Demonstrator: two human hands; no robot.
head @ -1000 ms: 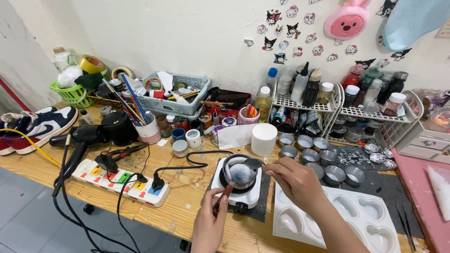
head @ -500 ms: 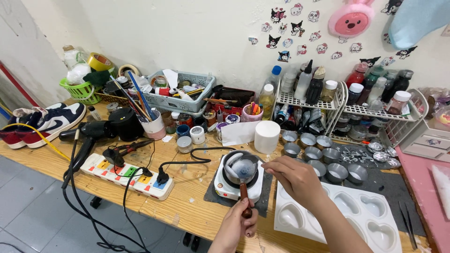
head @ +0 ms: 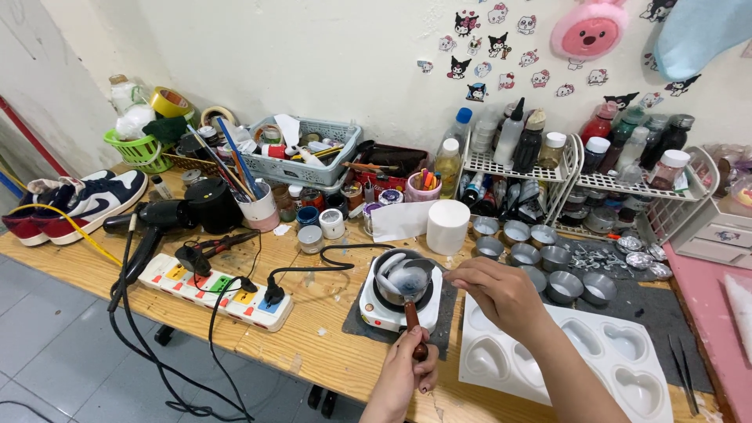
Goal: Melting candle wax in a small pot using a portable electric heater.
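Your left hand [head: 403, 374] is closed around the wooden handle [head: 413, 325] of the small melting pot [head: 404, 280], which sits on the white hot plate [head: 395, 301] near the front edge of the counter [head: 313, 345]. Your right hand [head: 495, 291] is pinched shut on a thin stirrer at the pot's rim; the stirrer itself is too fine to make out clearly. The pot looks light but probably hot, with pale contents that appear partly melted and would slop if tilted, so the handle is the safe place to hold, low and level. The metal bowl is best left untouched. The white heart-shaped mould tray [head: 564, 352] lies just beside the hot plate, toward the counter's right end.
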